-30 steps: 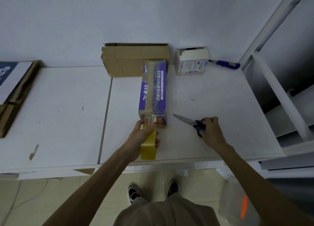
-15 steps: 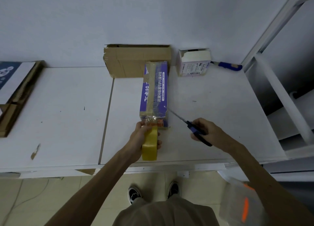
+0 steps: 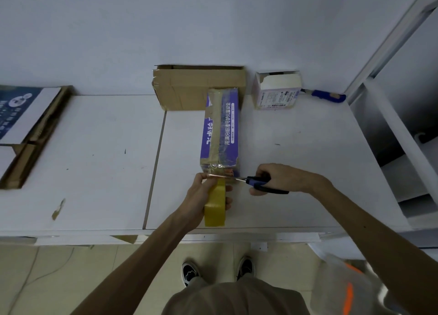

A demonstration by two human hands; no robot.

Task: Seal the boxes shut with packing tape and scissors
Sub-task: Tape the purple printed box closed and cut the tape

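We've got a blue-handled tool upper right against the wall, flattened cardboard far left on the white table, a white shelf frame right, and black shoes on the floor, bottom centre.

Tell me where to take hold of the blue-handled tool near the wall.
Probably its blue handle, reached from the front: it lies flat on the white table with free space before it, while the other end meets the small white box.
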